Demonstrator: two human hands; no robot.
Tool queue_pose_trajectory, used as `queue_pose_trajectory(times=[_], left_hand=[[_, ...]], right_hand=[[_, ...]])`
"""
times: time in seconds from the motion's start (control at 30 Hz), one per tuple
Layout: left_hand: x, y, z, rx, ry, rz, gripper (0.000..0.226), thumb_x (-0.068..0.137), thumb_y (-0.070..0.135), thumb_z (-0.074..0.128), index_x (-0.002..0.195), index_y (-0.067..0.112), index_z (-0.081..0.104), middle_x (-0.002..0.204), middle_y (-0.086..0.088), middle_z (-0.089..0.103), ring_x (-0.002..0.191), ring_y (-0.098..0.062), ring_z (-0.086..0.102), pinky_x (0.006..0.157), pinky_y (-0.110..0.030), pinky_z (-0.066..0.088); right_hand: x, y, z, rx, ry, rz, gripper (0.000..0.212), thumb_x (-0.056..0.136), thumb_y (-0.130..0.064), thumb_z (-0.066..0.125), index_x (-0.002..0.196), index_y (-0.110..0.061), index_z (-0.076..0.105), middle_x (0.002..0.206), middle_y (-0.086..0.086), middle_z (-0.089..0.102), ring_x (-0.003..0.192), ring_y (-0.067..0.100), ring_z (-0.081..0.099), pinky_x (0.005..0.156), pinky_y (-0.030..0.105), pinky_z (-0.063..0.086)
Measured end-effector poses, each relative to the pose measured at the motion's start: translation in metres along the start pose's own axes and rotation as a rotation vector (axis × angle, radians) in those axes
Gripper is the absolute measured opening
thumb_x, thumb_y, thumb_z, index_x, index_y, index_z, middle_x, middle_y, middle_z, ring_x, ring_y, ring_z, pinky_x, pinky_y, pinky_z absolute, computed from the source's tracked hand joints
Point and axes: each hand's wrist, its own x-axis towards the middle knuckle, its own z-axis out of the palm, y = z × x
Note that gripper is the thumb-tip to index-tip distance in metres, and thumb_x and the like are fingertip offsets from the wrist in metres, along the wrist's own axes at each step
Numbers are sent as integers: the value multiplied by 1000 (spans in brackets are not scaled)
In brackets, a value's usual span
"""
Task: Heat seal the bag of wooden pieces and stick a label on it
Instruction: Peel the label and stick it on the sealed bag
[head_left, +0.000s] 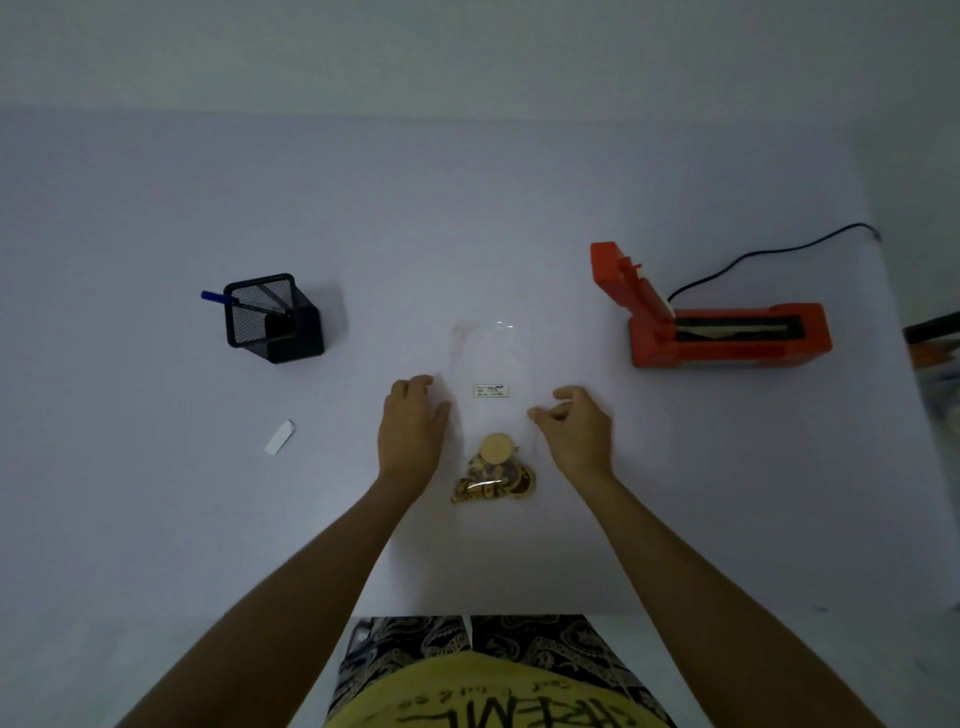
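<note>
Dim light; a white table (156, 519) fills the frame, a pale bare wall (467, 52) across the top

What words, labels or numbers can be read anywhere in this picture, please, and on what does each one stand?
White label on the clear bag: a few printed lines, too small and blurred to read.
Yellow shirt: large dark letters, upside down to the camera and cut off by the frame edge, roughly "REML"; a smaller line above them is not legible.
Red heat sealer, pen holder, white paper strip: no readable text.
</note>
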Motion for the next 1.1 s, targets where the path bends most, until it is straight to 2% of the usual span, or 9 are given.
queue_pose_trajectory(times=[0.07,0.13,0.33,0.5,0.57,0.67,0.77,0.93,1.1], left_hand=[[0,-1,1,-65,-11,-110,39,94,28,58,127,9,51,118,-10,57,101,-23,57,84,-30,46],[0,0,3,-93,-18,-143,40,92,30,60,125,8,53,112,-10,61,96,-22,59,82,-32,49],[-4,12,9,-201,-42,-255,43,87,24,68,124,8,54,102,-8,67,96,-22,62,79,-26,46],[-3,15,13,-286,-53,-333,30,87,22,69,113,9,63,100,-5,68,95,-20,63,82,-29,50],[-1,13,12,-314,-78,-314,17,87,21,67,102,12,69,97,-3,70,90,-17,64,80,-29,51],[2,10,6,-304,-93,-287,10,89,23,64,95,18,71,92,4,70,85,-11,61,76,-22,44],[4,-2,-2,-368,-165,-296,11,88,26,66,93,18,71,88,7,69,82,-10,62,72,-20,45],[8,-16,-16,-431,-270,-310,7,87,14,67,89,16,73,80,6,68,72,-7,60,61,-10,43],[40,-12,-34,-460,-259,-337,14,90,10,61,82,18,68,71,4,65,64,-10,60,59,-19,47]], right_hand=[[0,-1,1,61,-32,66,45,77,-25,80,112,-6,60,85,-1,61,82,16,60,70,21,43],[-1,-2,4,70,-51,105,46,72,-26,84,108,-7,60,87,1,62,83,16,60,73,25,46],[0,0,11,39,-72,101,41,70,-15,85,103,-7,62,84,2,64,79,15,60,73,24,46],[6,9,11,3,-162,48,12,73,-16,81,82,-16,74,81,2,74,77,19,69,78,34,57],[7,9,7,70,-195,44,10,74,-13,79,74,-20,72,73,0,72,70,18,68,74,35,57],[6,6,0,265,-264,127,7,81,-5,73,78,-11,71,74,6,71,67,18,66,65,30,57],[3,1,1,348,-320,187,2,83,-1,69,84,-3,71,78,13,70,69,19,66,67,29,57],[6,-9,12,408,-318,253,7,83,1,70,80,-6,70,75,10,70,64,17,67,66,27,59],[29,-42,22,447,-284,283,8,82,1,71,79,-6,70,76,10,71,64,17,68,58,24,56]])
